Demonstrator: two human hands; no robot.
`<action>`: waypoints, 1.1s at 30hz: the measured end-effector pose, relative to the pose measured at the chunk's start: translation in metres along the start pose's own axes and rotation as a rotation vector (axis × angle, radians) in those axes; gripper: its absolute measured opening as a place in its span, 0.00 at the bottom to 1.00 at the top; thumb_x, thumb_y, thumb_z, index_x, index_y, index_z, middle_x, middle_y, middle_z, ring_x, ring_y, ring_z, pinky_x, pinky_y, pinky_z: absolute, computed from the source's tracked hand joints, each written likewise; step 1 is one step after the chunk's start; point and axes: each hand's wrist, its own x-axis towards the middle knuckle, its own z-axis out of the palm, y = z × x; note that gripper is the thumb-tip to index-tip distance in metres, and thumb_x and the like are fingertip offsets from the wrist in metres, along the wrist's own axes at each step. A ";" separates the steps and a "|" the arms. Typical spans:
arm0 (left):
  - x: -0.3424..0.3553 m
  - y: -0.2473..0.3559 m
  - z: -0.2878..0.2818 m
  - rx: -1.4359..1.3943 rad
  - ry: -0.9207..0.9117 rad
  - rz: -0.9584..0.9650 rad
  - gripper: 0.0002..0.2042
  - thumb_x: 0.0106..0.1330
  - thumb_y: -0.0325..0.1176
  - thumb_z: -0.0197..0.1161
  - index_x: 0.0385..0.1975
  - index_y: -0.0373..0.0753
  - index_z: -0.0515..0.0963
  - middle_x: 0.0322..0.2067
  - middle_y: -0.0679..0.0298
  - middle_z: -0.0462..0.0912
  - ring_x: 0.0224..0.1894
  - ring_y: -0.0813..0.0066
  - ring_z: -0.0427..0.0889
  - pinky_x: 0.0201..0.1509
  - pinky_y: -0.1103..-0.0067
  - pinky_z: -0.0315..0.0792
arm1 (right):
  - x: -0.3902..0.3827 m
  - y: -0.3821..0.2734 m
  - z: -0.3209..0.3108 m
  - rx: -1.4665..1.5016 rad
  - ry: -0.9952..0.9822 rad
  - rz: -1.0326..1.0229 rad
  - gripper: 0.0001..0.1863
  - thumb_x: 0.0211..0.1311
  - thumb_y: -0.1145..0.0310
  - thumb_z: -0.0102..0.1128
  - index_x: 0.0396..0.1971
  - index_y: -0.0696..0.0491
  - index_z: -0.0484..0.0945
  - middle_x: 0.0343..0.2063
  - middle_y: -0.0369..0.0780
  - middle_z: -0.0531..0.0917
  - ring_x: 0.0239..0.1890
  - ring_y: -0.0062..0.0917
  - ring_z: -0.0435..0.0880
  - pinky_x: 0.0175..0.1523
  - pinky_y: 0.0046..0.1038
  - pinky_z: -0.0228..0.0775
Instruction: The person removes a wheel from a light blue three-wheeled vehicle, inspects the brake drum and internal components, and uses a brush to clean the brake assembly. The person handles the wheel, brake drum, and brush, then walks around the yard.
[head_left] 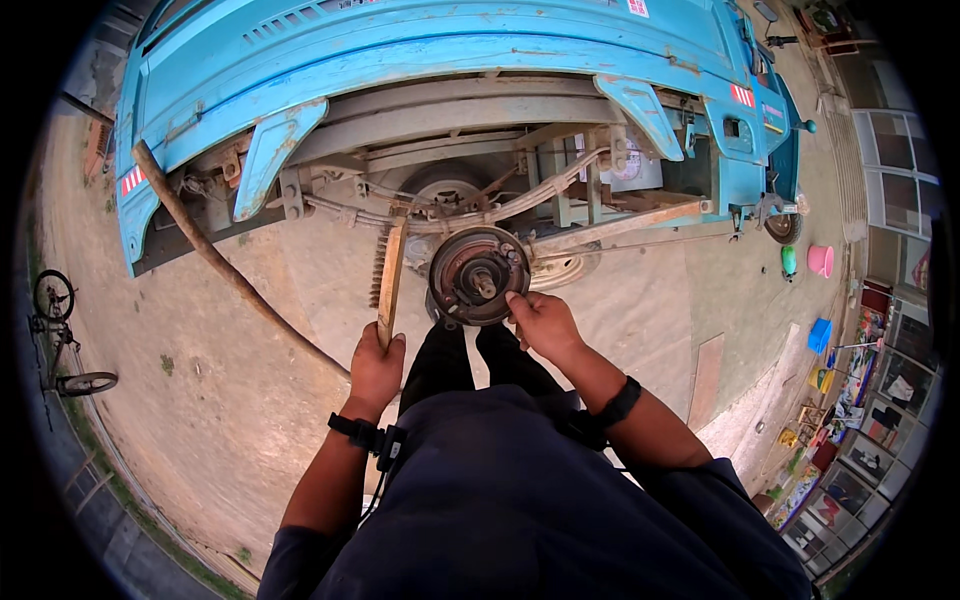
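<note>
My left hand (377, 371) is closed around the handle of a wooden wire brush (392, 275), which points away from me with its bristles facing left. Right of the brush sits a round, rusty brake assembly (480, 276) on the axle end, its hub shaft in the middle. At the lower right rim of that assembly, my right hand (543, 325) grips the edge with thumb and fingers. The brush and the brake assembly are apart. Behind them runs a curved leaf spring (540, 195) under a light blue vehicle (450, 55).
A long wooden pole (225, 265) leans against the vehicle on the left. A bicycle (68, 340) stands at the far left. Over to the right are a pink bucket (820, 261), a green bottle (788, 262) and a blue container (820, 335). A flat board (706, 380) lies on the ground.
</note>
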 end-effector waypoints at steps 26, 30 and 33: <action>0.048 0.113 0.027 0.199 0.258 0.712 0.15 0.68 0.29 0.61 0.53 0.32 0.78 0.51 0.50 0.78 0.53 0.50 0.78 0.58 0.67 0.73 | 0.016 0.030 0.007 -0.183 0.146 -0.257 0.26 0.70 0.50 0.53 0.24 0.59 0.80 0.23 0.54 0.81 0.32 0.52 0.82 0.40 0.44 0.73; 0.049 0.115 0.029 0.211 0.294 0.750 0.14 0.67 0.27 0.61 0.51 0.32 0.80 0.50 0.51 0.79 0.51 0.50 0.79 0.56 0.67 0.74 | 0.014 0.031 0.005 -0.252 0.177 -0.329 0.26 0.72 0.49 0.53 0.22 0.57 0.78 0.14 0.40 0.78 0.14 0.26 0.78 0.24 0.31 0.69; 0.047 0.118 0.028 0.157 0.270 0.702 0.14 0.65 0.26 0.62 0.49 0.32 0.81 0.50 0.49 0.80 0.52 0.50 0.80 0.57 0.66 0.75 | 0.003 0.018 0.006 -0.335 0.225 -0.345 0.27 0.71 0.49 0.53 0.22 0.58 0.78 0.17 0.46 0.81 0.20 0.39 0.81 0.30 0.39 0.72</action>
